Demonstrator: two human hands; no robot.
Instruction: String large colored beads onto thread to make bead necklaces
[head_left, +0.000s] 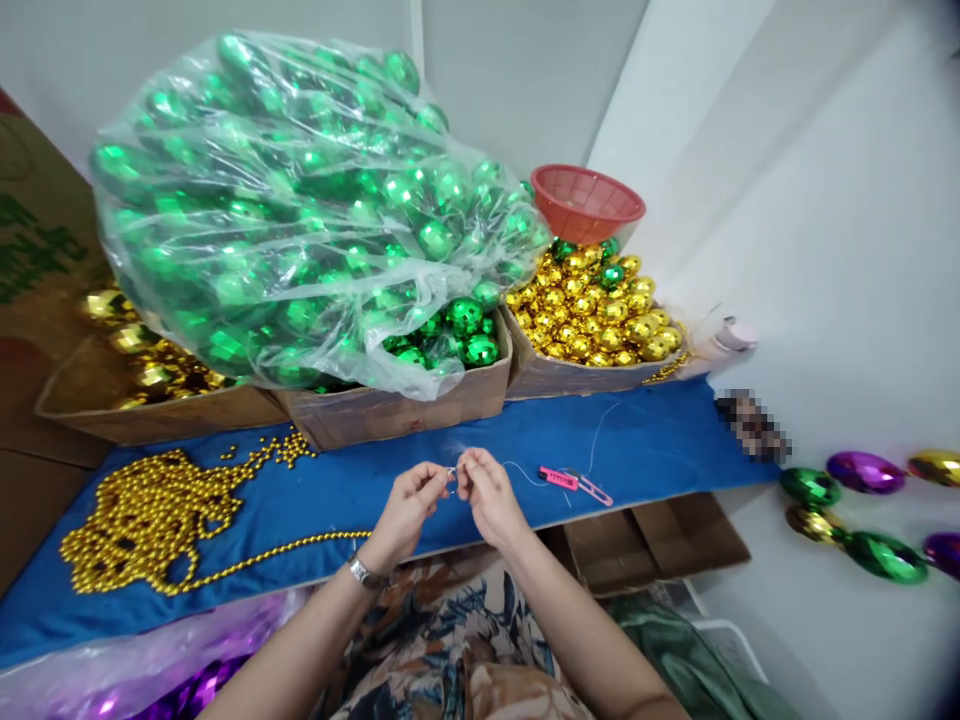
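My left hand (416, 502) is closed in a pinch over the blue cloth (465, 437), a metal-banded watch (362, 571) on its wrist. Close beside it, my right hand (487, 493) also pinches, fingertips almost meeting the left ones. Between them shows thin, pale thread with a small shiny bit too fine to make out. More white thread (517, 466) trails from the right hand toward a pink cutter (574, 483) lying on the cloth. A gold bead string (281, 550) stretches from a heap of gold beads (139, 520) to near my left wrist.
Behind the cloth stand cardboard boxes; a clear bag of shiny green ornaments (300, 210) bulges over the middle one (405, 410). Gold ornaments (592, 310) fill the right box, below a red basket (589, 200). Large coloured ornaments (885, 555) hang at the far right.
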